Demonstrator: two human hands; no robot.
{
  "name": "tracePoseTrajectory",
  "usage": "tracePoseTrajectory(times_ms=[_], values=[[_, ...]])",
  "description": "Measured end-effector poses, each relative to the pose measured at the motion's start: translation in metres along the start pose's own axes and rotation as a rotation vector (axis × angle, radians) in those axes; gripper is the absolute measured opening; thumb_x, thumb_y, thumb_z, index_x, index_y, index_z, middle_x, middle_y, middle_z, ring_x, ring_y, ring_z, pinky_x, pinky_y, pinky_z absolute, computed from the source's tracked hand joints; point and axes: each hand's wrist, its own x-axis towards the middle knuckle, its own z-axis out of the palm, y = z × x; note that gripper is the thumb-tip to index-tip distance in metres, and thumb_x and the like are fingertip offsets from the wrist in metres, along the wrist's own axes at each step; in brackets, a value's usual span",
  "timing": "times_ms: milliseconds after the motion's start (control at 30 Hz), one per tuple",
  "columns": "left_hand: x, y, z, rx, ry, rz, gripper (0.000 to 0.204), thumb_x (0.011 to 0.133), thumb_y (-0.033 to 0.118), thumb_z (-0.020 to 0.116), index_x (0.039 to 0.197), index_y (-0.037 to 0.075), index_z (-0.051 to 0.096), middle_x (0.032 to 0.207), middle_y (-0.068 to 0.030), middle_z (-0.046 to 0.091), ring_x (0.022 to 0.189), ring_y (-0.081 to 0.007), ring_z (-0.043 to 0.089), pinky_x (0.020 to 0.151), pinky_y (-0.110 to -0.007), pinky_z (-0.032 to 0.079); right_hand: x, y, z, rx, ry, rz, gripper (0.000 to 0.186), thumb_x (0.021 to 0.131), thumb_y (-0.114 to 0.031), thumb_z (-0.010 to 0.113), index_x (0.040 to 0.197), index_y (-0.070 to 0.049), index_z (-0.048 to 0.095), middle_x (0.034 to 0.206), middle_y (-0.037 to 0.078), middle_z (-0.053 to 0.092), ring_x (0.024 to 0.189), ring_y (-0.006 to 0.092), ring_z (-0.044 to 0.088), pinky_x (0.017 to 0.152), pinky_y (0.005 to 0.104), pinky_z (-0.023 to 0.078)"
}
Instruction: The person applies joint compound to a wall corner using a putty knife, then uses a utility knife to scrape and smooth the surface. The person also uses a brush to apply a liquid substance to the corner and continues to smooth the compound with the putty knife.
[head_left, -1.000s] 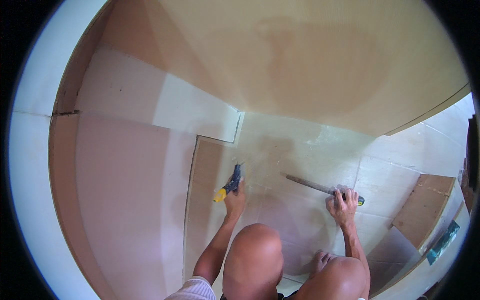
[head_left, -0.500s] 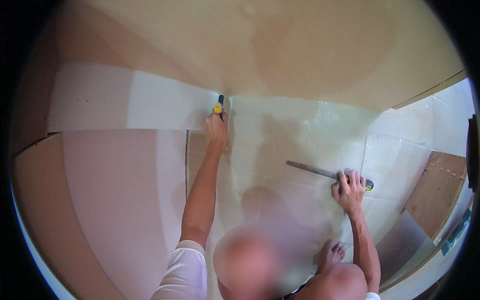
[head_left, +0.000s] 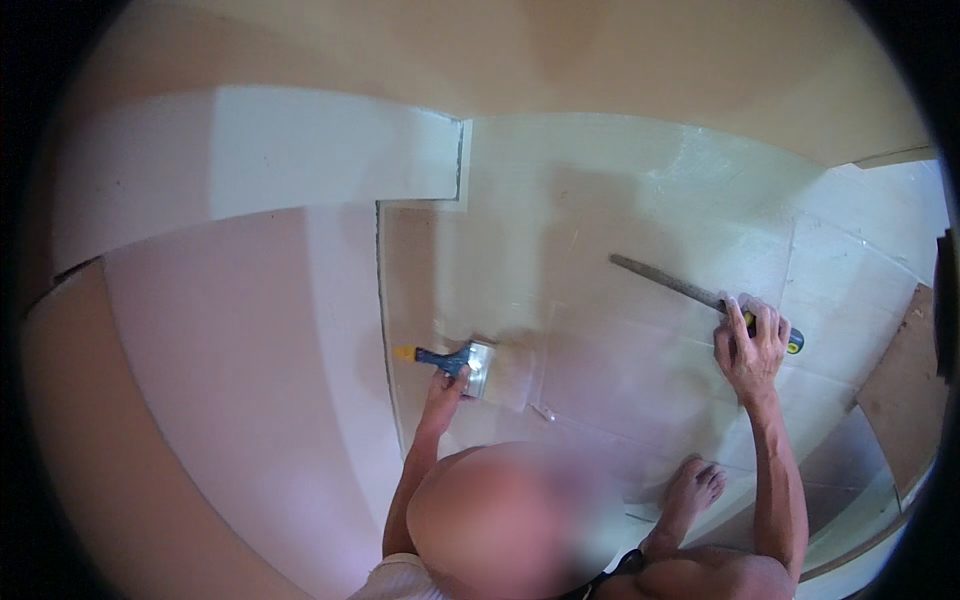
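My left hand (head_left: 446, 392) grips a wide brush (head_left: 442, 360) with a blue and yellow handle and metal band, low over the floor (head_left: 590, 340) just right of a pale board's dark-edged border. Its bristles point right. My right hand (head_left: 752, 345) is closed on the black and yellow handle of a long, dark, narrow tool that looks like a file (head_left: 662, 279), lying along the floor and angled toward upper left. The pale board (head_left: 230, 330) has a notched corner near the upper middle.
A beige panel (head_left: 510, 55) spans the top, and a brown strip (head_left: 110, 410) runs down the left. At the right are tile joints and a wooden piece (head_left: 895, 380). My bare foot (head_left: 700, 485) and knees are at the bottom, partly blurred.
My left hand went up to the notched corner and has come back down, the brush now turned sideways. My right hand with the long tool appears higher and farther right as the view shifted.
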Motion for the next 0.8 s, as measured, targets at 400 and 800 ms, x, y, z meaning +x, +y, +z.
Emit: tracePoseTrajectory(times_ms=[400,800], values=[[0.152,0.089,0.057,0.352,0.768,0.759,0.025,0.094,0.019,0.046,0.09,-0.002,0.059,0.103,-0.0245,0.058,0.1,-0.0413,0.052,0.09,-0.051,0.041,0.087,-0.089,-0.008,0.045,-0.708,-0.247,0.051,0.089,-0.023,0.058,0.136,-0.006,0.046,0.135,0.02,0.043,0.117,0.0353,0.049,0.088,0.0461,0.046],[0.233,0.037,0.003,0.507,1.073,0.722,0.029,0.087,0.012,0.054,0.112,-0.003,0.053,0.106,-0.0226,0.058,0.11,-0.0415,0.049,0.101,-0.048,0.036,0.016,-0.185,0.045,0.306,-0.676,0.228,0.048,0.086,-0.011,0.064,0.131,-0.003,0.051,0.102,0.021,0.055,0.089,0.0368,0.059,0.079,0.0434,0.049]])
